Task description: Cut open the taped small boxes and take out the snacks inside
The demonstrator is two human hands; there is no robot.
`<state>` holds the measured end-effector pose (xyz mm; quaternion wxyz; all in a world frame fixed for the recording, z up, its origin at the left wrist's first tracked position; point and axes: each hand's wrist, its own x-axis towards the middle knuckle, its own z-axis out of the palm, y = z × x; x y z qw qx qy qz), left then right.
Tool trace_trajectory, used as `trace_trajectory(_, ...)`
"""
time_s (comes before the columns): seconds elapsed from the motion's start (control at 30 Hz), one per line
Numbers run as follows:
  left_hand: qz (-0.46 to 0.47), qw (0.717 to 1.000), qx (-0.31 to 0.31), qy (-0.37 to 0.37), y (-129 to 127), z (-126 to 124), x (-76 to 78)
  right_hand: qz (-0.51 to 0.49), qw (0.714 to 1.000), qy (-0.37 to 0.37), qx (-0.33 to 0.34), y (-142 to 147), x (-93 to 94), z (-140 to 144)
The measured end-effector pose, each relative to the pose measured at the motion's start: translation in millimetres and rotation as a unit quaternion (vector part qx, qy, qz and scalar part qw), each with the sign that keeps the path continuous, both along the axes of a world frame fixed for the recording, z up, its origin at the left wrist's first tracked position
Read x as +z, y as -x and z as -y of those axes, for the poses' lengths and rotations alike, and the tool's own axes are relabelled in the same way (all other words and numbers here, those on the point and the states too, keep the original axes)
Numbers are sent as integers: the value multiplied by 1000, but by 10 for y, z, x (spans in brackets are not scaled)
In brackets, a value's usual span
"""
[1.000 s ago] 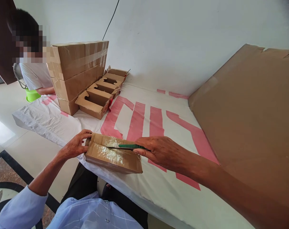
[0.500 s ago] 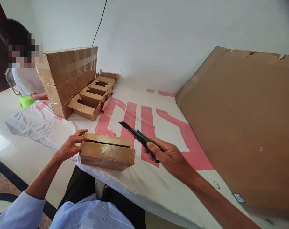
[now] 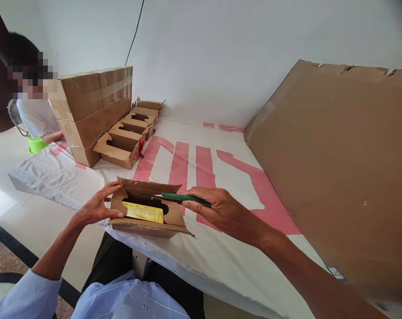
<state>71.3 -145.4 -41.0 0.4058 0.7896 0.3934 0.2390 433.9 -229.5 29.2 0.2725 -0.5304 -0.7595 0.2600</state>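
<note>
A small cardboard box point(image 3: 148, 231) stands near the front edge of the cloth-covered table, its long flaps raised. Inside it lies a yellow printed packet point(image 3: 143, 212), beside a dark gap. My left hand point(image 3: 99, 204) grips the box's left end, thumb on the near side and fingers at the far flap. My right hand point(image 3: 216, 208) is closed round a green utility knife point(image 3: 177, 196), whose dark blade points left over the box's opening. Whether the blade touches the cardboard I cannot tell.
Taped cardboard boxes point(image 3: 84, 99) are stacked at the back left. Several opened boxes point(image 3: 119, 148) line up beside them. A large cardboard sheet point(image 3: 334, 168) leans on the right. A person point(image 3: 38, 110) sits beyond the stack. Red-marked white cloth point(image 3: 254, 266) covers the table.
The box's top flaps have come open, and the yellow packet now shows inside. My right hand has brought the knife down and left, over the box.
</note>
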Motion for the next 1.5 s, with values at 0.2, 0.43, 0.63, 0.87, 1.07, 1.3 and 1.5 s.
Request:
trace_trajectory(0.2, -30, 999, -34, 27, 64, -4, -9, 8, 976, -64, -206, -432, -495, 75)
trace_trajectory(0.43, -38, 997, -61, 2, 61, -38, -37, 183, 873, 60, -449, -1140, -2012, 504)
trace_trajectory(0.63, -40, 997, -61, -9, 56, -50, -26, 88, 897, -29, -432, -831, -1803, 459)
trace_trajectory(0.87, -68, 995, -50, -45, -112, -22, 28, -24, 957, -65, -281, 439, -887, 83)
trace_trajectory(1.07, -114, 991, -48, -42, -175, 6, 99, 13, 965, -12, -263, 420, -854, -115)
trace_trajectory(1.3, -101, 991, -73, -49, -249, -60, -12, -20, 951, 10, -309, 197, -922, 0)
trace_trajectory(1.5, -108, 990, -77, -47, -346, -89, -42, 143, 940, 39, -307, 356, -843, -184)
